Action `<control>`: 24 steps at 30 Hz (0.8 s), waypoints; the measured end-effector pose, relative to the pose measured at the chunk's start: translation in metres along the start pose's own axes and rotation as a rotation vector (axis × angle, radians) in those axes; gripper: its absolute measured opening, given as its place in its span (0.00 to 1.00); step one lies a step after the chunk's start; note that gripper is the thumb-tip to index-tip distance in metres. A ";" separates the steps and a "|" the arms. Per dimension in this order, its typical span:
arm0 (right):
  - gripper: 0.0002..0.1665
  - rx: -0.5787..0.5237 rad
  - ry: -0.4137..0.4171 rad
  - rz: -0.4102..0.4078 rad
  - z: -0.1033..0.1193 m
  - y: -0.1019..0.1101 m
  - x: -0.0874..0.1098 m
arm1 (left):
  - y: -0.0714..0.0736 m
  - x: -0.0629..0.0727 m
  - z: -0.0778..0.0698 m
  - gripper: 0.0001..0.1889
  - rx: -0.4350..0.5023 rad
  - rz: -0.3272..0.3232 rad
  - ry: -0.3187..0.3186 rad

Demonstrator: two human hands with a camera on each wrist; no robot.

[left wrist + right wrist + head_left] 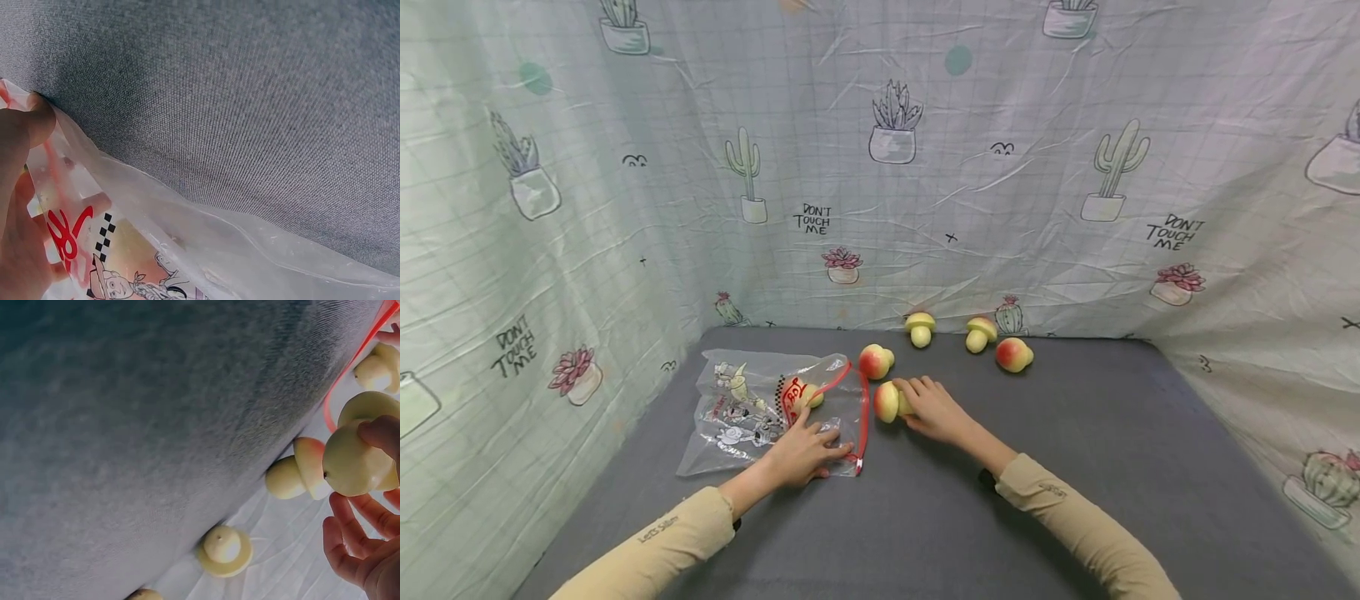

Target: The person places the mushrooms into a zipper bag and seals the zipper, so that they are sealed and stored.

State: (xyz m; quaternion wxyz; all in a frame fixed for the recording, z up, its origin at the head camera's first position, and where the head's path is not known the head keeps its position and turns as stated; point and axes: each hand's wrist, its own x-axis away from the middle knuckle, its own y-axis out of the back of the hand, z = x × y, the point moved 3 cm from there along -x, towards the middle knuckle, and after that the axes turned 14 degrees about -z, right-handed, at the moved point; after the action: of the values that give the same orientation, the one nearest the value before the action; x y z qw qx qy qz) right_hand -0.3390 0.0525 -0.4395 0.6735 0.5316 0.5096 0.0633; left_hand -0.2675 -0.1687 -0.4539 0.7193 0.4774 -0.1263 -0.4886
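Note:
A clear plastic drawstring bag (pixel 737 417), printed with cartoon figures and a red drawstring, lies flat with its mouth facing right. My left hand (pixel 808 454) grips the bag near its mouth; the thumb is at the edge and other fingers show through the plastic in the left wrist view. One toy mushroom (pixel 814 397) lies inside the bag. My right hand (pixel 934 408) holds another yellow mushroom (pixel 356 464) with a reddish cap by its stem, thumb on one side and fingers on the other, just right of the red drawstring (pixel 864 408).
On the dark grey tabletop (pixel 1037 492), a red-yellow mushroom (pixel 874 362) lies just behind the bag's mouth. Farther back are an upside-down mushroom (pixel 920 330), a tilted one (pixel 981 335) and a red-capped one (pixel 1013 355). A cactus-print curtain (pixel 925 208) encloses the table's back and sides.

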 end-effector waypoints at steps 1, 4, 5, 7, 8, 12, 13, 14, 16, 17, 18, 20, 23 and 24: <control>0.35 0.009 0.004 0.000 0.001 0.000 -0.001 | 0.000 -0.001 0.000 0.27 -0.001 -0.003 -0.002; 0.35 0.040 0.015 -0.004 0.003 -0.001 -0.003 | 0.000 -0.002 0.000 0.27 -0.007 -0.011 -0.010; 0.35 0.044 0.018 -0.006 0.004 -0.001 -0.004 | 0.000 -0.002 0.000 0.27 -0.008 -0.012 -0.011; 0.35 0.052 0.024 -0.010 0.006 -0.001 -0.006 | 0.000 -0.002 0.000 0.27 -0.012 -0.009 -0.014; 0.35 0.052 0.026 -0.013 0.007 -0.001 -0.007 | 0.001 -0.002 0.000 0.27 -0.015 -0.007 -0.015; 0.35 0.065 0.033 -0.020 0.012 -0.002 -0.011 | 0.000 -0.001 -0.001 0.28 -0.018 0.001 -0.016; 0.35 0.067 0.033 -0.022 0.013 -0.002 -0.012 | 0.000 -0.001 -0.001 0.28 -0.018 0.003 -0.015; 0.35 0.068 0.034 -0.025 0.014 -0.003 -0.013 | 0.000 -0.002 -0.001 0.28 -0.018 0.005 -0.014; 0.35 0.075 0.034 -0.026 0.015 -0.005 -0.015 | 0.000 -0.002 -0.001 0.28 -0.017 0.008 -0.011; 0.35 0.076 0.035 -0.027 0.016 -0.006 -0.016 | 0.000 -0.002 -0.001 0.28 -0.017 0.010 -0.009; 0.35 0.078 0.034 -0.024 0.017 -0.007 -0.016 | 0.000 -0.002 -0.001 0.28 -0.017 0.013 -0.008; 0.35 0.079 0.027 -0.018 0.017 -0.009 -0.017 | 0.000 -0.002 -0.001 0.28 -0.014 0.017 -0.007; 0.34 0.074 0.010 -0.005 0.019 -0.011 -0.018 | 0.000 -0.002 -0.001 0.28 -0.013 0.022 -0.009; 0.35 0.073 0.003 0.000 0.019 -0.012 -0.019 | 0.000 -0.001 -0.002 0.28 -0.012 0.023 -0.011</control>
State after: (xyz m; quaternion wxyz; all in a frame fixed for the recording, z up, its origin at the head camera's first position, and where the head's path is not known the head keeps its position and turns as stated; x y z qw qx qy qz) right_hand -0.3385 0.0232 -0.4385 0.6530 0.5557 0.5126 0.0455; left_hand -0.2673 -0.1667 -0.4546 0.7270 0.4691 -0.1326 -0.4836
